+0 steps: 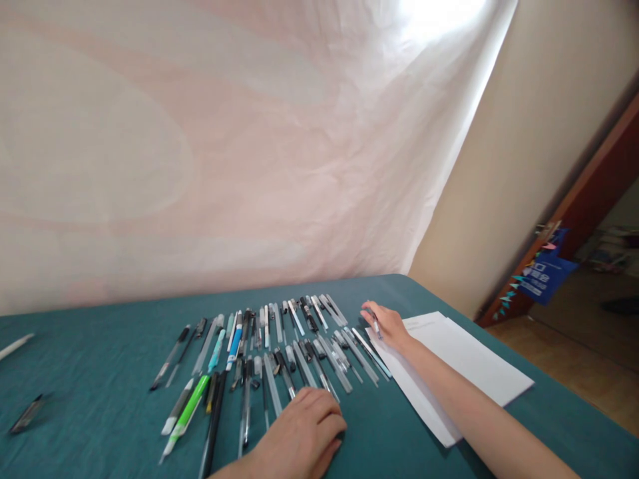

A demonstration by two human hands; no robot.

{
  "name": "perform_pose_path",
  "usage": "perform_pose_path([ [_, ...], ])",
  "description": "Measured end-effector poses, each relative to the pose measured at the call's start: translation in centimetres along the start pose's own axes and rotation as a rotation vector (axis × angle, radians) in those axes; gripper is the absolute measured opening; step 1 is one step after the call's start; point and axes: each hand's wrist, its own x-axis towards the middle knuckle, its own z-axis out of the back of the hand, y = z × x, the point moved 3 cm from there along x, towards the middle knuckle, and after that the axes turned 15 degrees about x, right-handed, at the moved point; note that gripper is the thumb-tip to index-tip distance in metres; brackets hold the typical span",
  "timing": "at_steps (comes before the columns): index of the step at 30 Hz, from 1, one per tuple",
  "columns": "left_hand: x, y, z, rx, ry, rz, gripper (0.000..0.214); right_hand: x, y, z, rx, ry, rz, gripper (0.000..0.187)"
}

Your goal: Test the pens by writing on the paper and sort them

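My right hand (388, 324) is over the upper left corner of the white paper (469, 356), its fingers closed round a slim pen (376, 326) with its tip pointing down. Near the front of the table is my left hand (304, 429), fingers curled under and knuckles up. A small dark patch shows beneath its fingers; whether it is a held thing or shadow is unclear. Beyond and left of that hand, pens, caps and clear barrels lie in rough rows, among them a green and white pen (187, 414), a blue pen (234, 342) and a black pen (214, 419).
The table has a dark green cloth (100, 372). At its left lie a dark short piece (27, 414) and a white pen (16, 346). A pale pink curtain (249, 153) hangs behind. Right of the table, a blue bag (546, 273) hangs by a doorway.
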Motion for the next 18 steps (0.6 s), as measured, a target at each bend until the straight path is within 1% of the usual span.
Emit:
perform_pose_path([
  [3, 0.1, 0.0, -0.1, -0.008, 0.005, -0.012, 0.021, -0.3, 0.0, 1.1, 0.097, -0.087, -0.042, 0.045],
  [6, 0.0, -0.2, 0.2, -0.018, 0.009, 0.016, 0.021, -1.0, -0.5, 2.6, 0.204, -0.130, -0.148, 0.050],
  [8, 0.0, -0.3, 0.5, -0.022, 0.002, 0.036, 0.020, -1.9, -0.8, 3.2, 0.246, -0.108, -0.205, 0.047],
  [11, 0.0, -0.4, 0.7, -0.026, -0.015, 0.054, 0.020, -3.7, -0.9, 3.4, 0.284, -0.086, -0.252, 0.036],
  [14, 0.0, -0.4, 0.8, -0.026, -0.031, 0.061, 0.021, -5.3, -0.9, 3.2, 0.319, -0.111, -0.269, 0.029],
  [18, 0.0, 0.1, 0.7, 0.020, -0.094, 0.095, 0.025, -5.9, -1.1, 3.0, 0.354, -0.142, -0.279, 0.026],
])
